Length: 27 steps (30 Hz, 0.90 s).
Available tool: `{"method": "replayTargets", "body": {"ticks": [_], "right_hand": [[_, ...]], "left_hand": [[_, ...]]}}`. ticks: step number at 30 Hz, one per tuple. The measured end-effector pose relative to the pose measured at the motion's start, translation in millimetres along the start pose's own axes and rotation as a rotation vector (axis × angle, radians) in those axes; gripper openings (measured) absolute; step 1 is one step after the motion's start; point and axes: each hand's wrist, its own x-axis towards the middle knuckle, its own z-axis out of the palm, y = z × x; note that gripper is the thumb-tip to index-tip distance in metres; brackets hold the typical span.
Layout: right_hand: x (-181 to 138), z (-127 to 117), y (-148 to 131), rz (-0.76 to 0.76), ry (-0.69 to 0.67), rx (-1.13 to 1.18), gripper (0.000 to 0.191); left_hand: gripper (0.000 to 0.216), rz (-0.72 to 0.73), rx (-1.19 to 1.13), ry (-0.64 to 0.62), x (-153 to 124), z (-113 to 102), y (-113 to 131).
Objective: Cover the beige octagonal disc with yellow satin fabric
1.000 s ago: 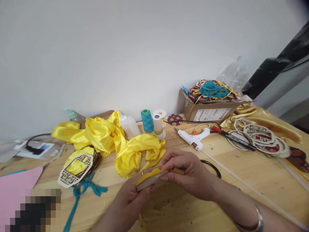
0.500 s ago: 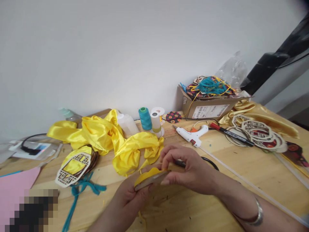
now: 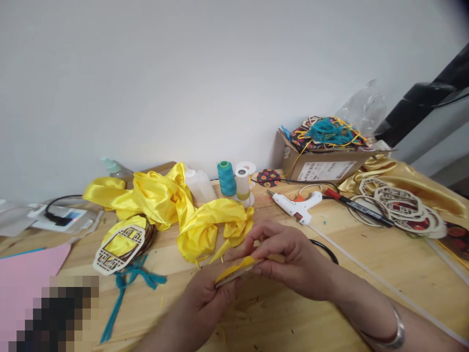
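Note:
Both hands hold a flat wooden piece covered with yellow satin (image 3: 238,270) edge-on above the wooden table (image 3: 366,264). My left hand (image 3: 205,298) grips its near end from below, fingers curled round it. My right hand (image 3: 289,256) pinches its far end between thumb and fingers; a silver bangle sits on that wrist. A crumpled heap of yellow satin cloth (image 3: 205,227) lies just behind the hands.
A white glue gun (image 3: 298,205), a red-capped black pen (image 3: 357,208), thread spools (image 3: 227,178), a plastic bottle (image 3: 200,185) and a cardboard box of scraps (image 3: 322,156) stand behind. Wooden lattice cutouts (image 3: 401,208) lie right; another cutout (image 3: 119,247) and teal ribbon (image 3: 128,286) lie left, by pink paper (image 3: 25,278).
The hands keep hold of the yellow-covered piece; the right fingers shift slightly along its edge. The view has drifted a little, so everything sits slightly further right than half a second ago.

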Motion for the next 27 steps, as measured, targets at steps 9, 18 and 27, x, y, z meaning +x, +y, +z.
{"method": "replayTargets", "body": {"ticks": [9,18,27], "right_hand": [[1.0,1.2,3.9,0.004,0.052,-0.106,0.009],[4.6,-6.0,-3.4,0.078,0.091,-0.024,0.005],[7.7,-18.5,-2.8,0.251,0.015,0.107,0.011]], "left_hand": [[0.036,-0.018,-0.077,0.036,2.1,4.0,-2.8],[0.034,-0.036,-0.198,0.091,0.1,2.2,-9.7],[0.034,-0.113,-0.480,0.045,0.5,-1.6,-9.8]]}}
